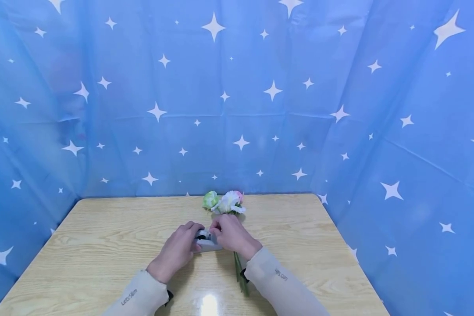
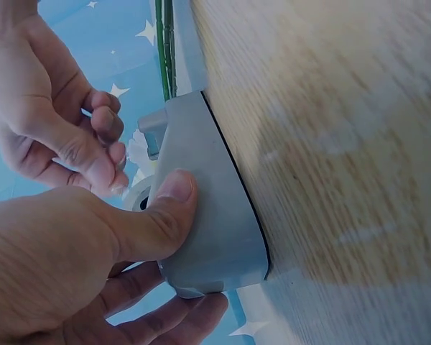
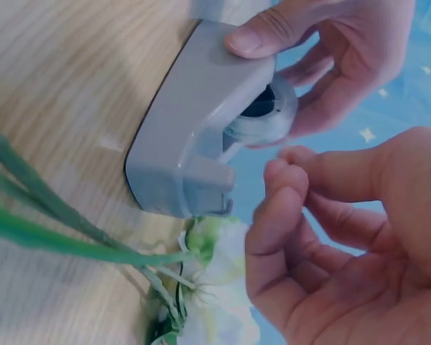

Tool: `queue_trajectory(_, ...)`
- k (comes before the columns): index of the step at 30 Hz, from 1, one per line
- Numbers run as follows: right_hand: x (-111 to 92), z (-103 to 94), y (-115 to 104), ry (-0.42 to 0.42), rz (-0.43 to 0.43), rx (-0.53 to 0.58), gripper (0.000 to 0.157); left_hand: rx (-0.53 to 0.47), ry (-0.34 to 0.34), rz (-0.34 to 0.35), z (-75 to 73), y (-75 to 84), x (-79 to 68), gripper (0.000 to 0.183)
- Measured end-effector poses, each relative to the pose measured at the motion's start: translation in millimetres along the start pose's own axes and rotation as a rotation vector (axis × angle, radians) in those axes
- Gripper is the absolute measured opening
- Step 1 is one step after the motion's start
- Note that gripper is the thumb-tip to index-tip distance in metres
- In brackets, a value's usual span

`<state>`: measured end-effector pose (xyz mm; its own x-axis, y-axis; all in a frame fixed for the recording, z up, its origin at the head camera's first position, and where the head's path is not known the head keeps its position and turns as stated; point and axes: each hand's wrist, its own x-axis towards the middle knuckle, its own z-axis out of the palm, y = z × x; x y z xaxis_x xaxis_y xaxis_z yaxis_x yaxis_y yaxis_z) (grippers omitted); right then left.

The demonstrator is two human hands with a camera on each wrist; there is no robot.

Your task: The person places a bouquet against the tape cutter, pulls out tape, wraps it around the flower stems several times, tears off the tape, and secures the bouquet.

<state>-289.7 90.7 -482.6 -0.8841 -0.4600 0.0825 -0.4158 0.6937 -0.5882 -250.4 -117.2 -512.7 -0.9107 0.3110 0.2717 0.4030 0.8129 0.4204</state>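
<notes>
A grey tape dispenser (image 1: pixel 208 246) stands on the wooden table, near its middle. My left hand (image 1: pixel 176 249) grips its left end, with the thumb on the near side in the left wrist view and fingers curling beneath the far end. In the right wrist view a roll of clear tape (image 3: pixel 271 123) sits in the dispenser (image 3: pixel 176 108). Beside the roll, thumb and forefinger of my right hand (image 1: pixel 232 235) pinch together at what looks like the tape's loose end. The clear tape itself is hard to make out.
Artificial flowers (image 1: pixel 228 202) in white, green and pink lie beyond the right hand. Their green stems (image 1: pixel 238 276) run toward me under the right wrist. A blue curtain (image 1: pixel 221 101) with white stars surrounds the table (image 1: pixel 118 237) at the back and sides.
</notes>
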Motion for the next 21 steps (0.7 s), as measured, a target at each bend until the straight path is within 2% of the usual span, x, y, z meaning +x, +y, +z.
queue_trajectory(11, -6, -9.8, 0, 0.012, 0.015, -0.003, 0.018, 0.006, -0.002, -0.01, 1.2, 1.5, -0.9, 0.055)
queue_trajectory(16, -8, -12.2, -3, 0.002, 0.095, 0.035, 0.017, 0.011, -0.007, -0.007, 2.5, 1.7, 0.0, 0.055)
queue_trajectory(21, -7, -13.7, -6, 0.01, 0.184, 0.077, 0.025, 0.013, -0.011, -0.015, 1.7, 1.1, -0.2, 0.055)
